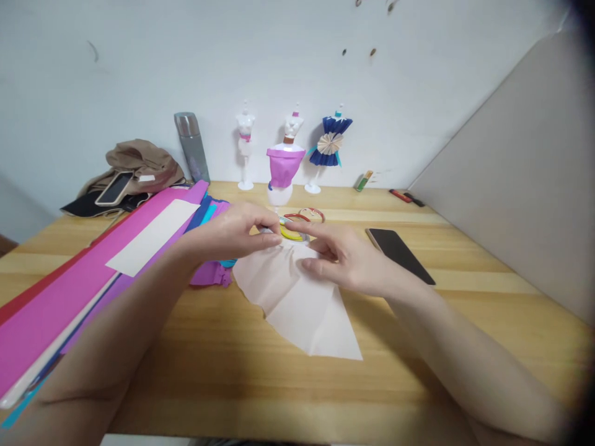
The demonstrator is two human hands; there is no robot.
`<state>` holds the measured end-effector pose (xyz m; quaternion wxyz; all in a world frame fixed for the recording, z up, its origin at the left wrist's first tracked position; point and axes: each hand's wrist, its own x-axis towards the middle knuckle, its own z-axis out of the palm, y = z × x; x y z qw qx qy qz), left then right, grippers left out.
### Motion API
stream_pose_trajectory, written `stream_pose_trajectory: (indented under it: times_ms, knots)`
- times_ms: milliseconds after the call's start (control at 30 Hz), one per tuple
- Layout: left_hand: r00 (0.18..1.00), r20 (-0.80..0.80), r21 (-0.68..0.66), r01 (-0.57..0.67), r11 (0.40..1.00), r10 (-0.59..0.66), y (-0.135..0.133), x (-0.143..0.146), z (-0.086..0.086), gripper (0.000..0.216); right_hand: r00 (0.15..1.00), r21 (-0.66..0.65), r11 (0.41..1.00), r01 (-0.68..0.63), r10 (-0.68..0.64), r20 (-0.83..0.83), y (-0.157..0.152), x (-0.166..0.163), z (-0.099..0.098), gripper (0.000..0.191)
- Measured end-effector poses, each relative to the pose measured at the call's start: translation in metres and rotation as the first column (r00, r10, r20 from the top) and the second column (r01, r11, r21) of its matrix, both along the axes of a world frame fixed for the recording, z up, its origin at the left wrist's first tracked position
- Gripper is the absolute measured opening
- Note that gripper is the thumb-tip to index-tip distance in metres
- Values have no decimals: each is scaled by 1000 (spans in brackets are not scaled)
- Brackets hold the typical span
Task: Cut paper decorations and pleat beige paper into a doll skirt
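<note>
A pale pink sheet of creased paper (302,303) lies on the wooden table (223,371), fanning out toward me. My left hand (232,232) pinches the gathered far end of the sheet between thumb and fingers. My right hand (344,257) rests on the sheet's upper right part, index finger stretched toward the pinch, other fingers curled on the paper. Just behind the hands lie a yellow ring (292,234) and red scissor handles (307,215).
A stack of pink, purple, blue and white paper sheets (83,291) covers the left. A black phone (400,254) lies to the right. At the back stand three small dress mannequins (284,164), a grey flask (192,147), a brown bag with a phone (134,167). A grey panel (520,186) bounds the right.
</note>
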<state>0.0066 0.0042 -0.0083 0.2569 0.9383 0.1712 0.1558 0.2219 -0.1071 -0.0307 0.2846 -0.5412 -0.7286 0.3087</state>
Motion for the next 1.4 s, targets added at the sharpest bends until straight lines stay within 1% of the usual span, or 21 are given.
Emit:
stream_pose_trajectory:
  times_ms: [67,167,300,400,500,700,800,933,1033,1200,1300,1400]
  knots:
    - [1000,-8,118,-8,993,9,-7,2,1,20,999,-16,1000,8,-8,43,0,-1,0,69]
    - [999,-21,271,-18,962,24,-19,6,0,21,997,-47,998,40,-37,75,1,-6,1,76]
    - [997,-41,442,-39,896,64,-36,12,-1,18,994,-51,996,68,-63,93,0,-11,2,88]
    - [991,-89,548,-39,835,104,-47,16,-3,18,992,-51,995,82,-77,97,-1,-12,2,91]
    - [985,-115,613,-33,789,131,-55,19,-7,19,987,-41,994,98,-92,134,-2,-12,3,92]
    - [983,-123,701,-12,713,138,-62,24,-15,23,959,-55,989,137,-118,259,-6,-17,7,96]
    - [985,-106,735,-16,677,138,-64,26,-18,22,947,-39,991,126,-108,301,-7,-18,7,97]
    - [989,-102,769,12,639,104,-63,25,-20,22,935,-46,995,94,-72,348,-6,-17,6,100]
    - [992,-102,770,28,638,80,-62,23,-20,21,921,-65,994,84,-53,387,-6,-16,7,101]
    - [986,-146,742,54,669,82,-61,23,-20,22,919,-86,995,47,-10,393,-7,-13,8,100]
    - [978,-183,708,60,704,100,-61,23,-16,19,916,-83,996,14,20,400,-7,-10,5,99]
    - [982,-176,636,61,769,68,-60,19,-7,20,916,-65,998,-22,46,399,-6,-5,2,98]
